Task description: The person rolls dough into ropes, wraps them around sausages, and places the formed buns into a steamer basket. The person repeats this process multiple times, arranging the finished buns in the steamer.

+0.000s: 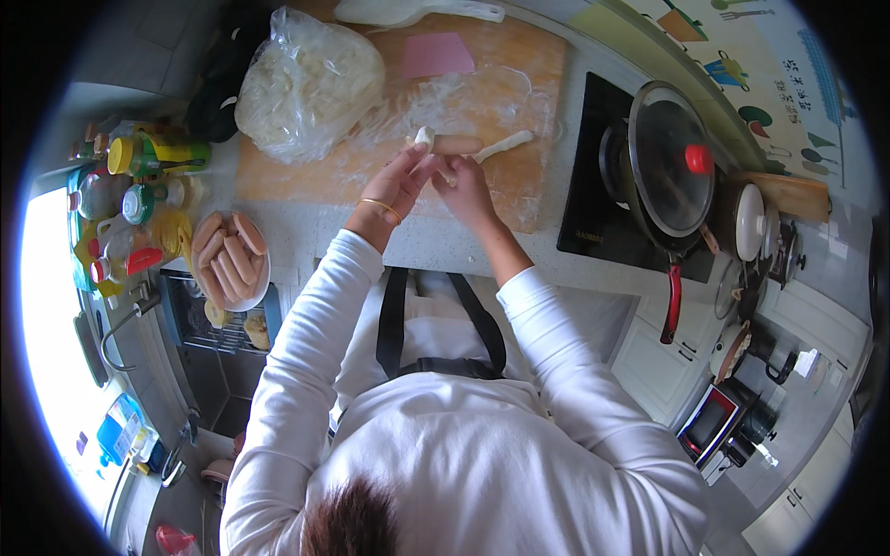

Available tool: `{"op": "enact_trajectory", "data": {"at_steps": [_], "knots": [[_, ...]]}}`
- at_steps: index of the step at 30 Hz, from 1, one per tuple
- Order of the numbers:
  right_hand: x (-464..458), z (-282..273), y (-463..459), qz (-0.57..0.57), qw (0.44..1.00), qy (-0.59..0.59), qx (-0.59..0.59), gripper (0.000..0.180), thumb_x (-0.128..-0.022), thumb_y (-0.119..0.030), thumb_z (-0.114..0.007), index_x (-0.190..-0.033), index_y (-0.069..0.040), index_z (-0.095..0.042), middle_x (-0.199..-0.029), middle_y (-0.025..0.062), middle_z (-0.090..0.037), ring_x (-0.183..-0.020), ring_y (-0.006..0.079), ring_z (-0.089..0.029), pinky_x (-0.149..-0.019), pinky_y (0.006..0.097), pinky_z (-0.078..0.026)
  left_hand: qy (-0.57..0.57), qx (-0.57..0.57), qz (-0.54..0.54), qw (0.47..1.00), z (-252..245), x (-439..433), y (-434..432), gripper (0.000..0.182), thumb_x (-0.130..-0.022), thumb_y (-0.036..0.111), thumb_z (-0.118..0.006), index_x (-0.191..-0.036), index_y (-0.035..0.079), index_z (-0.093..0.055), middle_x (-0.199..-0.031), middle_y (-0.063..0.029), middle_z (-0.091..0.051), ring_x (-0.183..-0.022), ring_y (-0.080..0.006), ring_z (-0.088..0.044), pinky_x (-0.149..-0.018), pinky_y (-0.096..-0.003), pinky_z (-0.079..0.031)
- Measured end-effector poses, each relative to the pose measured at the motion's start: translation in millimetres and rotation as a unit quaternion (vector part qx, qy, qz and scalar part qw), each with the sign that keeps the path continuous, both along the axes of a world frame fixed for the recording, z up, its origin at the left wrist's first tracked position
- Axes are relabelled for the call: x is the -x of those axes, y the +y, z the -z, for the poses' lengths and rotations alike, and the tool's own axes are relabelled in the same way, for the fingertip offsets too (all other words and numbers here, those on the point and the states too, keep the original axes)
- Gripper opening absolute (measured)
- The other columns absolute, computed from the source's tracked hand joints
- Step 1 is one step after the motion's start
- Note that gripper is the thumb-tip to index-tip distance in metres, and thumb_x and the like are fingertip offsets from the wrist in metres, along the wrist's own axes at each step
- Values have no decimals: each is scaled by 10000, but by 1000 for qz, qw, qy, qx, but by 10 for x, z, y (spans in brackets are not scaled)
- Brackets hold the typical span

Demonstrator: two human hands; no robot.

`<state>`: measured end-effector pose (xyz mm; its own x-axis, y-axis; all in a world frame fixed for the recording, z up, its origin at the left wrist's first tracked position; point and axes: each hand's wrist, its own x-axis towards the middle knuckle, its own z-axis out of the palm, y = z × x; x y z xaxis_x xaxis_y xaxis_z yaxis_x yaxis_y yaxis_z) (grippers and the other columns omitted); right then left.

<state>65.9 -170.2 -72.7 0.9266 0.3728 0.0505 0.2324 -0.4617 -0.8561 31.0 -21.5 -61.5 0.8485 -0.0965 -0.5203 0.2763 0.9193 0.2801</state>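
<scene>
Over the floured wooden board, my left hand [401,179] holds a sausage [457,144] by its left end. White dough [425,136] is wrapped around that end, under my thumb and fingers. My right hand [466,189] is close beside it, its fingers bent around a strip of dough [509,144]. The strip's free end reaches out to the right over the board. My fingers hide where the strip and the wrapped dough may join.
A clear plastic bag of dough [313,90], a pink scraper [438,55] and a white paddle [410,11] lie on the board [535,69]. A plate of sausages [263,295] stands left, near bottles [142,154] and the sink. A lidded pan [667,174] sits on the cooktop [580,208] at right.
</scene>
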Motion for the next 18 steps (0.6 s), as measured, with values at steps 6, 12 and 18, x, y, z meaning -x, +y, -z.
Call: {"op": "enact_trajectory", "data": {"at_steps": [6, 12, 18], "knots": [[114, -242, 139, 42, 992, -11, 118, 251, -761, -99, -662, -998, -17, -653, -887, 199, -672, -860, 388, -642, -752, 458, -512, -35, -192, -60, 979, 294, 2, -73, 230, -837, 37, -709, -1047, 13, -620, -1002, -60, -653, -938, -143, -630, -847, -257, -514], [51, -357, 217, -19, 972, 122, 200, 244, -773, -134, -676, -984, -13, -656, -878, 204, -673, -854, 385, -640, -734, 427, -516, -50, -361, 7, 931, 494, 84, 29, 294, -790, 40, -757, -1046, -2, -619, -942, -42, -664, -848, -110, -621, -748, -235, -509], [-55, -390, 108, -50, 975, 71, 206, 252, -728, -138, -715, -936, -17, -639, -856, 176, -683, -820, 339, -664, -707, 410, -519, -68, -437, 52, 896, 502, 62, 122, 300, -795, 57, -760, -1040, -27, -610, -956, -62, -669, -847, -119, -630, -769, -245, -520]]}}
